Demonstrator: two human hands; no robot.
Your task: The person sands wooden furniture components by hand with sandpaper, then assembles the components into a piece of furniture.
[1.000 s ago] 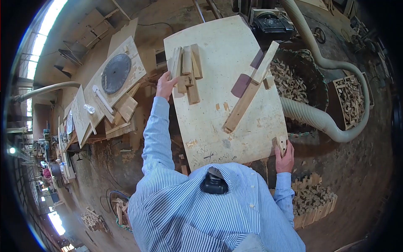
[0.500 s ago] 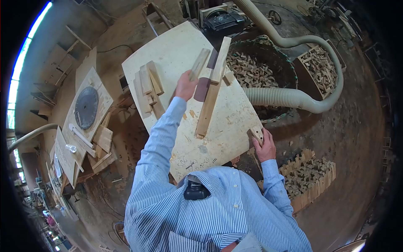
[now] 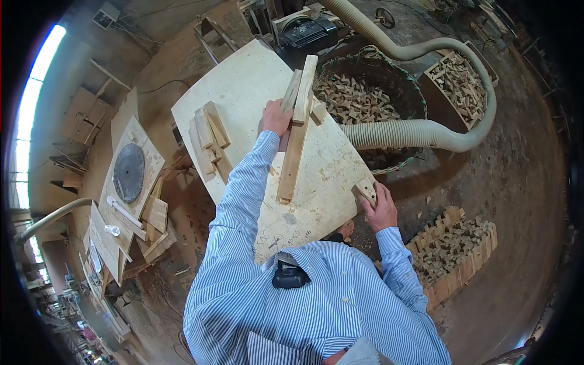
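Observation:
My left hand (image 3: 277, 118) is closed on a short wooden strip (image 3: 292, 91), which lies against the side of a wooden fence (image 3: 306, 85) on the pale tabletop (image 3: 237, 79). A long brown wooden bar (image 3: 293, 161) extends from the fence towards my body. Several cut strips (image 3: 208, 129) lie in a small pile left of my left hand. At the table's right edge, my right hand (image 3: 382, 208) is wrapped round a small wooden block (image 3: 365, 190) with dark holes in it.
Beyond the table are a basket of wood offcuts (image 3: 359, 100), a ribbed hose (image 3: 395, 135) and a motor (image 3: 307, 35). A crate of small blocks (image 3: 453, 252) stands at the lower right. On the left, a round saw blade (image 3: 129, 173) lies on a board.
My left hand has moved the strip right, up against the fence. My right hand remains on the block. The whole view has shifted slightly.

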